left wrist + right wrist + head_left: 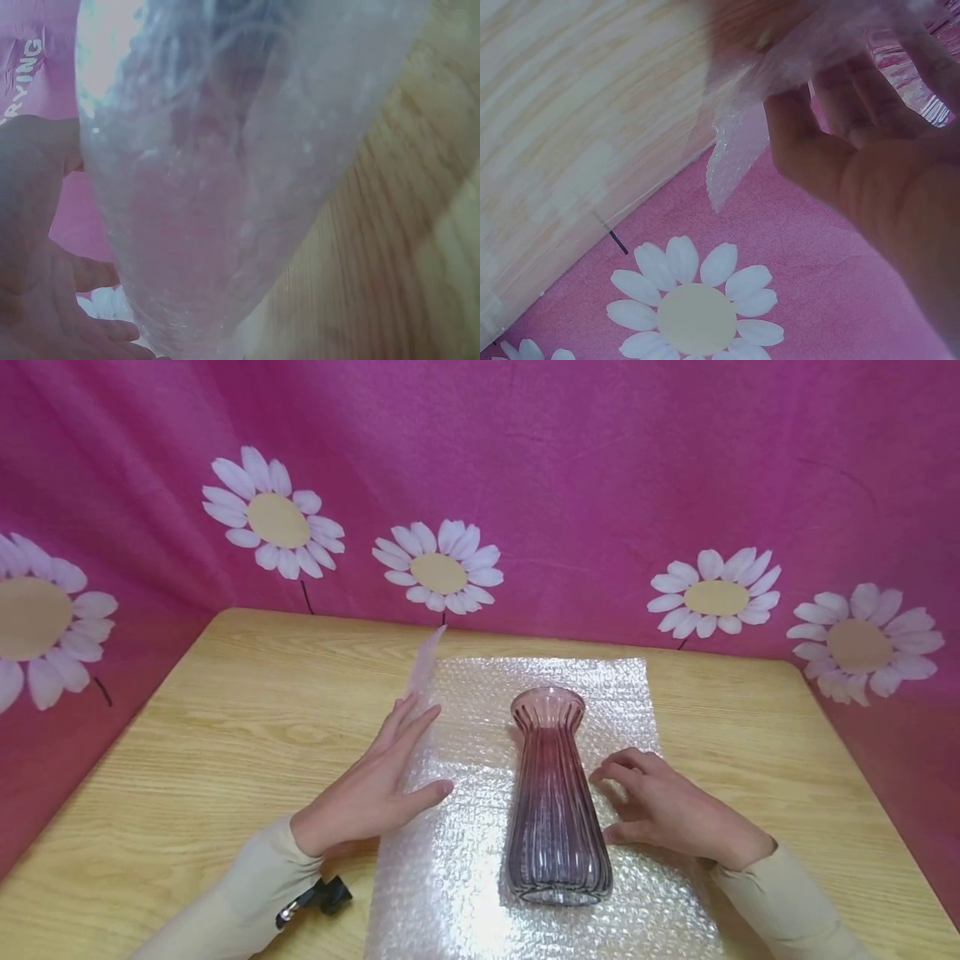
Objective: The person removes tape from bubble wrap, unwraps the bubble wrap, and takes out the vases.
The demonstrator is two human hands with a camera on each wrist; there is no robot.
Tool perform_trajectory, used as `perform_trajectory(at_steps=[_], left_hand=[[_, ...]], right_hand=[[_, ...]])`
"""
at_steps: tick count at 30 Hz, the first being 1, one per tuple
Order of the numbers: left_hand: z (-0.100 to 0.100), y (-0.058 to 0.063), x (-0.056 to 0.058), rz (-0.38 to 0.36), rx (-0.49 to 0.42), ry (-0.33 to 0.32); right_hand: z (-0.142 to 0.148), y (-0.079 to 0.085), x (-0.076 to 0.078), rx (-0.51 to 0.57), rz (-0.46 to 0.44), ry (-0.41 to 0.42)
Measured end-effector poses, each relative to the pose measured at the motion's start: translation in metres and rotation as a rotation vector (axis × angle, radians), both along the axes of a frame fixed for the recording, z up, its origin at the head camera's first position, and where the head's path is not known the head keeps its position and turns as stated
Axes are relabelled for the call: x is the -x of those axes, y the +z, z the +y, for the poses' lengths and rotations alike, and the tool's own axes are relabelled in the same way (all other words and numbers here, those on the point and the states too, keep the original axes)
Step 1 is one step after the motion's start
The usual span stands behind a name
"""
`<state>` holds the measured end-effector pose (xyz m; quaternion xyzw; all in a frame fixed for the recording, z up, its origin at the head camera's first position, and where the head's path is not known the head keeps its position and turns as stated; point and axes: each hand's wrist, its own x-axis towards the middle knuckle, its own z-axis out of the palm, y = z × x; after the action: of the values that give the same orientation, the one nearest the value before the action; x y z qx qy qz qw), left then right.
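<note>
A ribbed glass vase (558, 810), fading from pink to dark grey, lies on its side on a sheet of bubble wrap (468, 727). Its flared mouth points away from me. My left hand (375, 793) is at the sheet's left edge, fingers extended against a raised flap. In the left wrist view, the bubble wrap (202, 210) bulges up beside my left hand (37, 270). My right hand (667, 810) is beside the vase's right side, fingers bent, with a gap to the thumb. The right wrist view shows its fingers partly behind the wrap's edge (739, 150).
The bubble wrap lies on a wood-grain table (285, 685). Behind the table and at its sides hangs a pink cloth (570, 485) printed with white daisies. A small black clip-like piece (330, 893) is by my left sleeve.
</note>
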<state>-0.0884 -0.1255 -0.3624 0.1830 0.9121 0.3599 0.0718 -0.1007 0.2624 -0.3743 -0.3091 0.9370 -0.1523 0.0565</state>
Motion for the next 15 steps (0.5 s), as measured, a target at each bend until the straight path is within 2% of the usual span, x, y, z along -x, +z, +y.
perform_trajectory(at_steps=[15], left_hand=[[-0.012, -0.001, -0.002, 0.004, 0.016, 0.032]], right_hand=[[-0.001, 0.001, 0.000, 0.005, -0.008, -0.006]])
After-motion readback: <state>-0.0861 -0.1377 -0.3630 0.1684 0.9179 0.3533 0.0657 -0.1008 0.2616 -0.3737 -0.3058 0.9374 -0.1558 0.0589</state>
